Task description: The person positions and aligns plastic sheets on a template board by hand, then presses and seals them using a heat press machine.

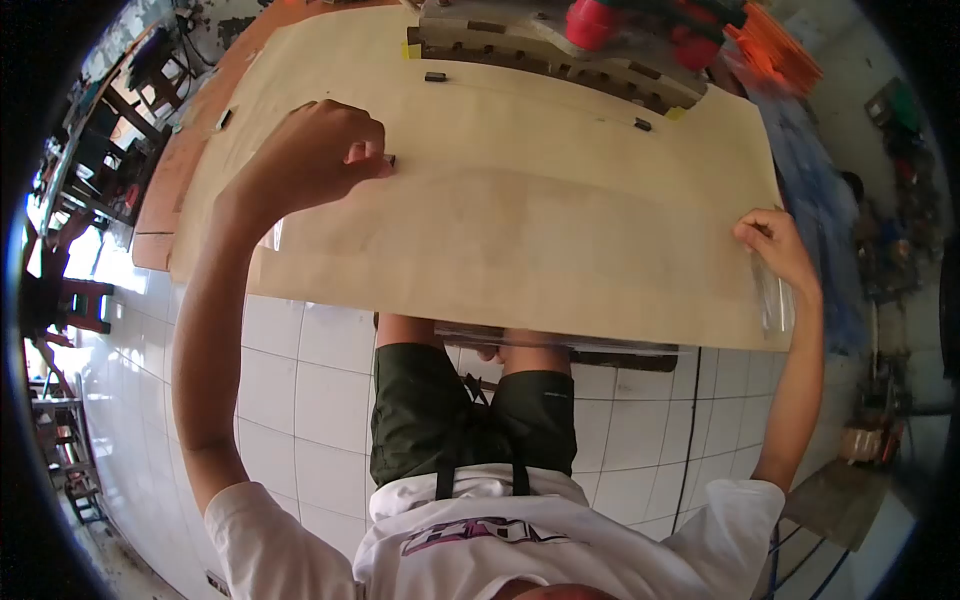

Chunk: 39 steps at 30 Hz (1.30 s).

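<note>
My left hand (335,150) is closed above the left part of a large tan sheet (480,270), with a small black piece (391,160) at its fingertips. Near the sheet's right edge, the curled fingers of my right hand (778,245) pinch the top of a clear plastic film (773,300). Glare shows the film at the right, and a shiny strip (275,235) lies below my left wrist. Two similar black pieces, one at upper middle (435,77) and one at upper right (642,124), rest on the tan sheet.
A slotted wooden rack (550,65) stands along the back, with a red object (592,22) above it. Orange material (775,50) and bluish plastic (820,210) lie at the right. Another small dark piece (223,119) is on the reddish tabletop (160,215).
</note>
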Each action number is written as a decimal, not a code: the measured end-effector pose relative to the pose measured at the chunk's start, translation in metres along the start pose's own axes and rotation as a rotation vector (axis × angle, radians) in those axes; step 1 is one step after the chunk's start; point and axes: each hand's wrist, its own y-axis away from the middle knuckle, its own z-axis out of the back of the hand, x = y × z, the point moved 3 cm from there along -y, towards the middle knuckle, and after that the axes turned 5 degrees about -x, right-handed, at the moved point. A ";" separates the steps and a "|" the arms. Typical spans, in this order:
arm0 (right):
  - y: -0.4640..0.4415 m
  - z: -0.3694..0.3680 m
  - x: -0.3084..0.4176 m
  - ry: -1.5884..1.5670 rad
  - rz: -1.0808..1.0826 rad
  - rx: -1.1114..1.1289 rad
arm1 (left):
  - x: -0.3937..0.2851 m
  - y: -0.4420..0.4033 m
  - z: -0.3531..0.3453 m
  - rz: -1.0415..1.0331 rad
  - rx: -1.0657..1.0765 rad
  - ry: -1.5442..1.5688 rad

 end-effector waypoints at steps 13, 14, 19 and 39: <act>0.026 0.028 0.004 -0.104 0.130 -0.385 | -0.055 -0.035 -0.046 -0.197 0.094 0.193; 0.030 0.031 0.005 -0.081 0.114 -0.391 | -0.055 -0.036 -0.048 -0.203 0.089 0.191; 0.041 0.045 0.009 0.043 0.021 -0.382 | -0.061 -0.041 -0.048 -0.114 0.204 0.321; 0.039 -0.052 0.255 -0.021 0.520 -0.315 | -0.140 0.012 0.091 -0.073 -0.197 0.374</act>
